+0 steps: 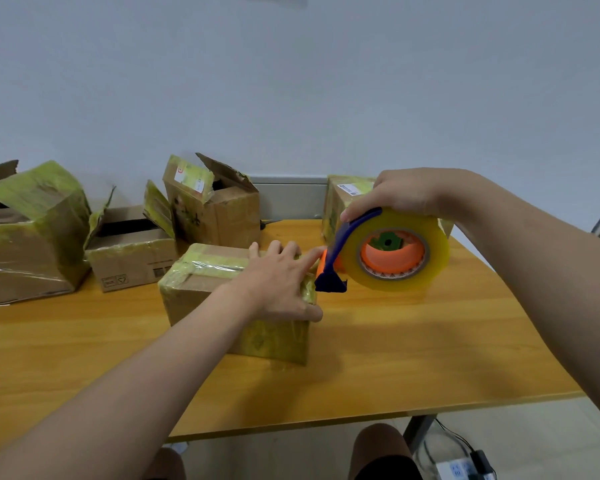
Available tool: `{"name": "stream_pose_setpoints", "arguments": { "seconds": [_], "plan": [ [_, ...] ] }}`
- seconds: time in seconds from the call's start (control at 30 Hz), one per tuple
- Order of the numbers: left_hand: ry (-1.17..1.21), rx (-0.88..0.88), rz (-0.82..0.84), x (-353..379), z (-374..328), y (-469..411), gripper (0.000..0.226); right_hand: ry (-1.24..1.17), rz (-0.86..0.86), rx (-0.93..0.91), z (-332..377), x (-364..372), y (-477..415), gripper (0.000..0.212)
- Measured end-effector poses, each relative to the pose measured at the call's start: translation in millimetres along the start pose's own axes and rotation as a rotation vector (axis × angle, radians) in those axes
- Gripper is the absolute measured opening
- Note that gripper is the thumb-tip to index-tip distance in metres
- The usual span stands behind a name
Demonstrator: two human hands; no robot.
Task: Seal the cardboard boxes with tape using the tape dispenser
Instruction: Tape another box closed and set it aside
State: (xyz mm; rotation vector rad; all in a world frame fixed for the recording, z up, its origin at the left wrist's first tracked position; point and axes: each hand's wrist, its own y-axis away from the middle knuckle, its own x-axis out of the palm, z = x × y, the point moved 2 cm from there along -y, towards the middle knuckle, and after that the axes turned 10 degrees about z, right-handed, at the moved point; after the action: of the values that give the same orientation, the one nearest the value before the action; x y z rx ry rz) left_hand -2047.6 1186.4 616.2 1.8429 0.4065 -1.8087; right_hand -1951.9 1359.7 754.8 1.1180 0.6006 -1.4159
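Your left hand (278, 282) covers the right part of the near box's (201, 292) top, hiding the seam there. Your right hand's fingers (357, 211) wrap behind the tape roll (399, 251), which hides most of the far right box (340, 199). The left edge crops the large box (25, 244).

You are in what looks like a plain office or small packing room. A bare pale wall (291, 81) fills everything from ten to two o'clock. A light wood-grain desk (413, 348) on a grey metal leg (418, 429) sits before you, with a grey trunking strip (288, 199) along the wall at twelve o'clock. Worn, re-taped cardboard boxes (35, 237) crowd the desk from nine to one o'clock. At five o'clock, a power strip (461, 469) and cables (454, 436) lie on the pale floor.
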Motion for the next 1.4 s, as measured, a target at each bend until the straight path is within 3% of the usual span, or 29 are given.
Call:
{"name": "stream_pose_setpoints", "arguments": {
  "seconds": [0.1, 0.2, 0.3, 0.37, 0.47, 0.6, 0.8, 0.9, 1.0, 1.03, 1.17, 1.3, 1.4],
  "plan": [
    [-0.016, -0.016, 0.029, -4, -3, -1, 0.102, 0.022, -0.035, 0.034, 11, 2, 5, 0.043],
    [-0.070, 0.006, 0.037, -5, -6, 2, 0.096, 0.172, 0.049, 0.105, 19, 27, 0, 0.044],
    [-0.042, 0.033, 0.060, -3, 0, 3, 0.117, 0.142, 0.146, 0.102, 9, 58, -11, 0.050],
    [0.076, 0.022, 0.072, -4, 3, 4, 0.126, 0.108, 0.111, 0.094, 1, 60, -13, 0.052],
    [0.273, -0.077, 0.041, -7, -2, -3, 0.114, 0.128, -0.019, 0.122, -5, 48, -8, 0.054],
    [0.229, -0.149, 0.024, -9, -9, -16, 0.068, 0.051, -0.304, 0.179, -19, 31, -2, 0.060],
    [0.295, -0.286, 0.021, -13, -18, -19, 0.065, -0.260, -0.664, 0.145, -20, 44, 0, 0.066],
    [0.577, -0.268, -0.200, -28, 1, -5, 0.053, -0.549, -0.786, 0.015, -10, 56, -1, 0.060],
    [0.452, -0.244, -0.472, -34, 27, 29, 0.033, -0.805, -0.836, -0.137, 9, 68, -5, 0.052],
    [0.400, -0.206, -0.466, -30, 32, 40, 0.036, -0.859, -0.838, -0.181, 17, 73, -6, 0.047],
    [0.198, -0.056, -0.112, 0, 29, 64, 0.089, -1.016, -0.846, -0.314, 52, 93, -20, 0.041],
    [0.104, -0.090, -0.102, 9, 19, 61, 0.098, -0.979, -0.876, -0.358, 65, 108, -37, 0.045],
    [0.050, -0.239, -0.156, 12, 3, 48, 0.109, -1.002, -0.930, -0.342, 61, 110, -43, 0.040]
  ]
}}
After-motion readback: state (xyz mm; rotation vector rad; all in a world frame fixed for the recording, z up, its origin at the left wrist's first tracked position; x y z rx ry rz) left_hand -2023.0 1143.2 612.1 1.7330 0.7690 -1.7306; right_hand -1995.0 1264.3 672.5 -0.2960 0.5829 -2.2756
